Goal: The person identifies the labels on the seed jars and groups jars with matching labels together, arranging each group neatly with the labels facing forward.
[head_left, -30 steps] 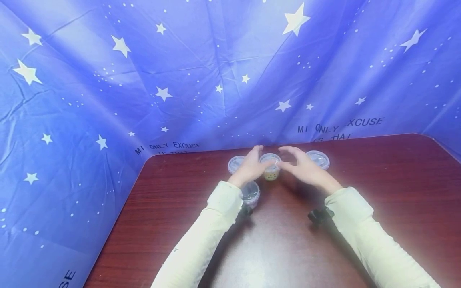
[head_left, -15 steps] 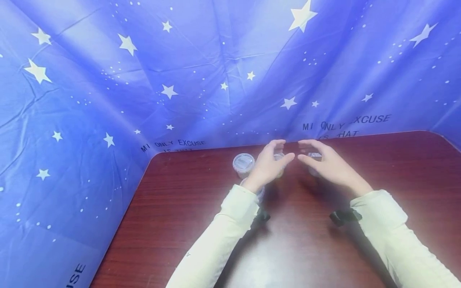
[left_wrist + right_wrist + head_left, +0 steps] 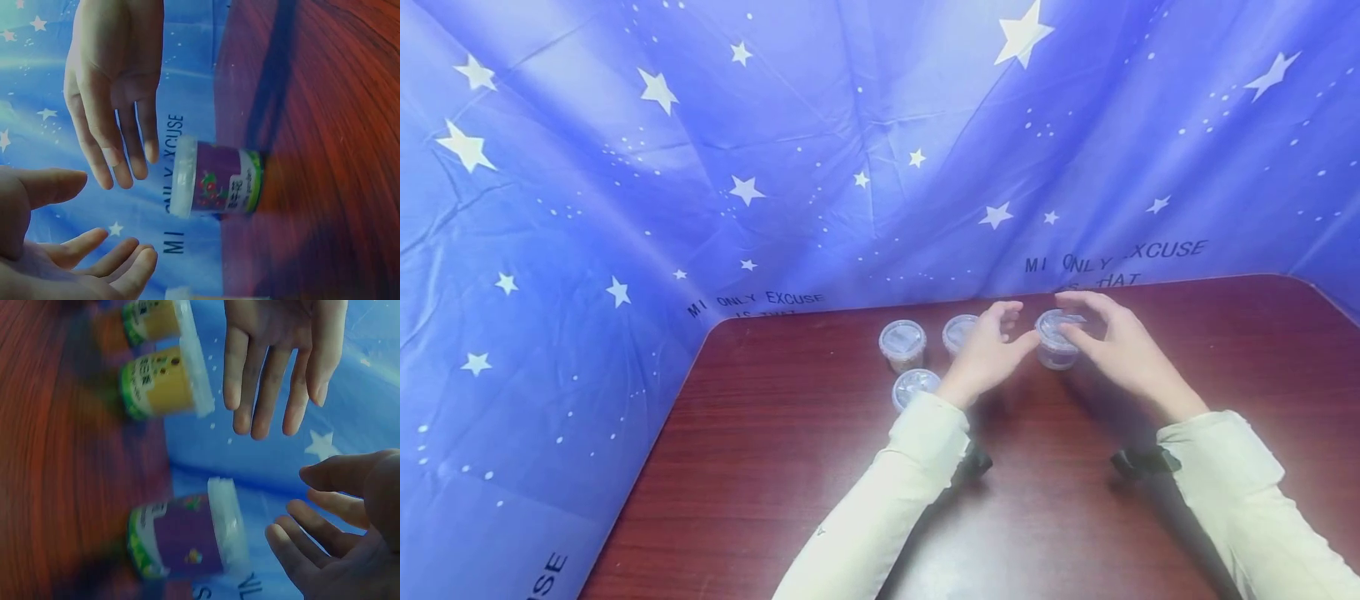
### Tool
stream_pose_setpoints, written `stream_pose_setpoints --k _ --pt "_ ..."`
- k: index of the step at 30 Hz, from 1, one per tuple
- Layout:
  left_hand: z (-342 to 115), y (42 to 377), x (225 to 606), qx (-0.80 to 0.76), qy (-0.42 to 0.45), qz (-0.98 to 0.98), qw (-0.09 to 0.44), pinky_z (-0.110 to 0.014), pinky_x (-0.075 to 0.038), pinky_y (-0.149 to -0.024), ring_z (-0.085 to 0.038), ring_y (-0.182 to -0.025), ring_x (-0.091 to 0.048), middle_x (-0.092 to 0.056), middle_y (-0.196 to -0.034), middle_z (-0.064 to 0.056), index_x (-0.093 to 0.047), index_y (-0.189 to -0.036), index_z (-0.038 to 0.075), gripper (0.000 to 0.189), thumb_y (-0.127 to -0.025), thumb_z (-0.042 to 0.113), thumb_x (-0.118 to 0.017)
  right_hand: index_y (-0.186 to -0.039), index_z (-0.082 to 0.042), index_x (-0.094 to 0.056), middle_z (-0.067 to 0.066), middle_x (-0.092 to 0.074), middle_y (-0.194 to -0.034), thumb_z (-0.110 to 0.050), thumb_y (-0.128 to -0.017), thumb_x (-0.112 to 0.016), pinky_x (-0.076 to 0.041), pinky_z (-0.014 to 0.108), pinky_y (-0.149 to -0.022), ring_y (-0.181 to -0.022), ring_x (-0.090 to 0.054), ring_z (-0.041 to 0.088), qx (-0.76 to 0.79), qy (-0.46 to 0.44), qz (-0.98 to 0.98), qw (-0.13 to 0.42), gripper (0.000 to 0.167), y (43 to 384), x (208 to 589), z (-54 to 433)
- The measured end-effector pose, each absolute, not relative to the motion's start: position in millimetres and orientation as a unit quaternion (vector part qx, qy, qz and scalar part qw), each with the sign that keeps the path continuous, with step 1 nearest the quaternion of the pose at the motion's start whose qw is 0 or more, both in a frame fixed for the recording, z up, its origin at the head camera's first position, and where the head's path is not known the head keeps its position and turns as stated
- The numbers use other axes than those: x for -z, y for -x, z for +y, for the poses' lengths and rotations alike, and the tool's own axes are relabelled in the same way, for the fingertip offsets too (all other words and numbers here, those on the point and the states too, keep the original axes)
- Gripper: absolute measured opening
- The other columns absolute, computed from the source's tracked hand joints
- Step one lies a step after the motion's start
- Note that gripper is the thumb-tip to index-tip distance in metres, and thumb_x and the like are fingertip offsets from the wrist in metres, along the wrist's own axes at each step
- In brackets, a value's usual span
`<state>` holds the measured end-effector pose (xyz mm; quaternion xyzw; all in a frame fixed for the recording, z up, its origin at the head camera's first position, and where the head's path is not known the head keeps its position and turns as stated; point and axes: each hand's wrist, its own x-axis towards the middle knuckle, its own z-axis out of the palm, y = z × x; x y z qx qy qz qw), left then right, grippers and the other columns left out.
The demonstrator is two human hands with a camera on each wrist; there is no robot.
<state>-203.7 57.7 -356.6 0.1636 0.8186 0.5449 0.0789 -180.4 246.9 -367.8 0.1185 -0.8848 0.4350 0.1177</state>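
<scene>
A clear-lidded plastic tub with a purple label (image 3: 1057, 353) stands upright on the table between my two hands. My left hand (image 3: 988, 354) is on its left side, fingers loosely bent, with the thumb tip near the lid. On the other side is my right hand (image 3: 1123, 350), whose thumb overlaps the lid's edge in the head view. Both wrist views show the palms facing each other and spaced apart, holding nothing, with the fingers higher than most of the tub. A yellow-labelled tub (image 3: 165, 381) stands left of it, partly hidden by my left hand in the head view.
Two more lidded tubs stand further left, one at the back (image 3: 902, 343) and one nearer me (image 3: 914, 390), beside my left sleeve. The dark red wooden table (image 3: 760, 433) ends at a blue curtain (image 3: 820, 167) printed with stars.
Both hands have moved right, from around the yellow-labelled tub to around the purple-labelled one. The tubs stay where they were on the table.
</scene>
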Motion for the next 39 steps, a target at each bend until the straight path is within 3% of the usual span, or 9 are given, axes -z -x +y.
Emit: stream_pose_setpoints --k 3,8,20,32,34,36,39 --pt "65.3 203.7 360.0 -0.536 -0.153 0.826 0.081 -0.026 -0.048 -0.103 -0.028 -0.126 -0.058 -0.058 -0.138 -0.015 -0.051 -0.139 0.007 0.05 -0.094 0.016 -0.068 -0.139 0.004 -0.05 0.03 -0.053 -0.136 -0.01 -0.097 -0.063 -0.034 0.066 -0.104 -0.126 -0.046 0.048 -0.43 -0.105 -0.889 0.122 0.046 179.8 371.4 255.3" --pt "77.1 204.5 367.0 -0.542 -0.12 0.827 0.087 -0.027 -0.048 -0.103 -0.024 -0.125 -0.058 -0.059 -0.137 -0.012 -0.053 -0.139 0.009 0.048 -0.093 0.015 -0.067 -0.14 0.006 -0.046 0.033 -0.05 -0.137 -0.012 -0.098 -0.061 -0.032 0.07 -0.103 -0.124 -0.046 0.052 -0.431 -0.093 -0.89 0.115 0.048 180.3 376.8 267.0" --pt "96.8 205.0 384.9 -0.58 -0.064 0.804 0.112 -0.026 -0.05 -0.1 -0.019 -0.12 -0.06 -0.063 -0.13 -0.008 -0.05 -0.14 0.008 0.052 -0.091 0.011 -0.069 -0.147 0.007 -0.036 0.035 -0.042 -0.144 -0.023 -0.1 -0.06 -0.029 0.071 -0.106 -0.132 -0.039 0.054 -0.454 -0.069 -0.888 0.031 0.061 184.2 392.4 278.8" --pt "100.8 208.5 394.9 -0.584 -0.064 0.805 0.084 -0.024 -0.051 -0.096 -0.021 -0.116 -0.063 -0.065 -0.123 -0.008 -0.054 -0.132 0.007 0.045 -0.091 0.009 -0.07 -0.146 0.006 -0.037 0.034 -0.044 -0.144 -0.025 -0.099 -0.061 -0.034 0.067 -0.106 -0.129 -0.045 0.052 -0.464 -0.071 -0.883 0.018 0.061 184.2 395.8 277.6" --pt "102.3 208.8 395.1 -0.588 -0.06 0.803 0.074 -0.023 -0.052 -0.094 -0.019 -0.114 -0.064 -0.066 -0.121 -0.008 -0.055 -0.13 0.008 0.043 -0.09 0.007 -0.071 -0.146 0.005 -0.037 0.033 -0.044 -0.144 -0.026 -0.099 -0.061 -0.041 0.056 -0.106 -0.128 -0.047 0.05 -0.46 -0.067 -0.885 0.02 0.061 182.8 394.3 278.2" --pt "104.1 208.9 395.1 -0.592 -0.055 0.802 0.065 -0.022 -0.053 -0.092 -0.017 -0.111 -0.065 -0.067 -0.119 -0.006 -0.057 -0.128 0.008 0.043 -0.088 0.006 -0.072 -0.146 0.005 -0.038 0.032 -0.046 -0.143 -0.026 -0.099 -0.062 -0.048 0.035 -0.102 -0.125 -0.05 0.049 -0.453 -0.067 -0.889 0.026 0.062 181.2 393.2 278.7" --pt "106.3 208.3 394.3 -0.598 -0.045 0.798 0.059 -0.02 -0.053 -0.09 -0.014 -0.107 -0.065 -0.068 -0.115 -0.004 -0.059 -0.125 0.009 0.042 -0.087 0.004 -0.073 -0.145 0.005 -0.04 0.032 -0.048 -0.142 -0.025 -0.098 -0.064 -0.045 0.007 -0.086 -0.122 -0.053 0.048 -0.45 -0.072 -0.89 0.034 0.061 179.1 392.2 278.8"
